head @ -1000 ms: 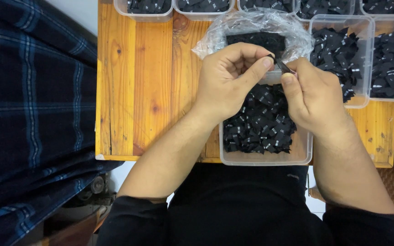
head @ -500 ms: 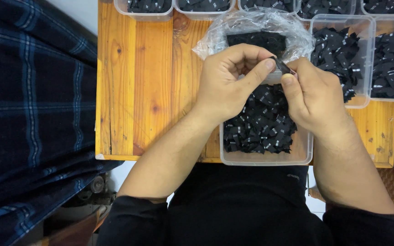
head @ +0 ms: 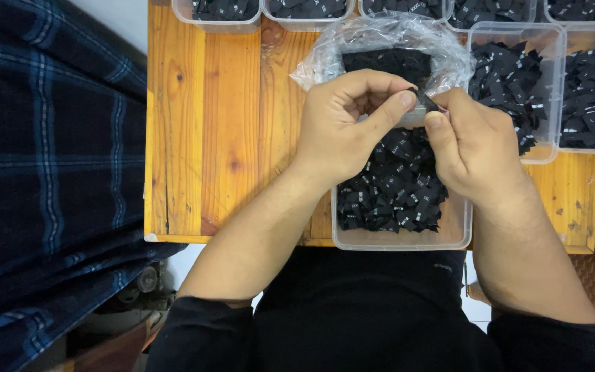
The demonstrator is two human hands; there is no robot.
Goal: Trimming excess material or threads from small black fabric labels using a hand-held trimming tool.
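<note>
My left hand [head: 342,127] and my right hand [head: 473,148] meet above a clear plastic tub [head: 401,238] holding several small black woven labels [head: 394,196]. Both hands pinch one small black label [head: 425,102] between thumbs and forefingers. Just behind the hands lies a crumpled clear plastic bag [head: 380,38] with a stack of black labels inside.
The tub rests on a wooden table [head: 228,124]. More clear tubs of black labels stand at the right [head: 511,89] and along the far edge [head: 218,14]. Dark blue plaid fabric [head: 49,172] hangs at the left of the table.
Both hands keep pinching the label in nearly the same place; the fingers shift only slightly.
</note>
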